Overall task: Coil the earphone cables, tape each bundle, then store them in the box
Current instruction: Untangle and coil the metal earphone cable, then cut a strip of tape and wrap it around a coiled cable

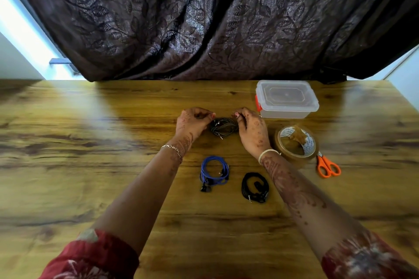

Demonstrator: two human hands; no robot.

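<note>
Grey earphone coil [224, 128] lies flat on wooden table [90, 165], far of centre, long axis left-right, flanked by both hands. Left end is pinched by left hand [195, 121], right end by right hand [251, 130], fingers curled, wrists low. Tape roll [294, 157] is set just right of right hand, nearer it; lidded box [286, 98] beyond.

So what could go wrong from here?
1. Both the left hand and right hand hold the grey coil; reaching for the tape roll may let it spring open.
2. The box has its lid on, so storing needs a free hand.
3. Either hand, drawing back, could drag the blue coil or black coil.
</note>
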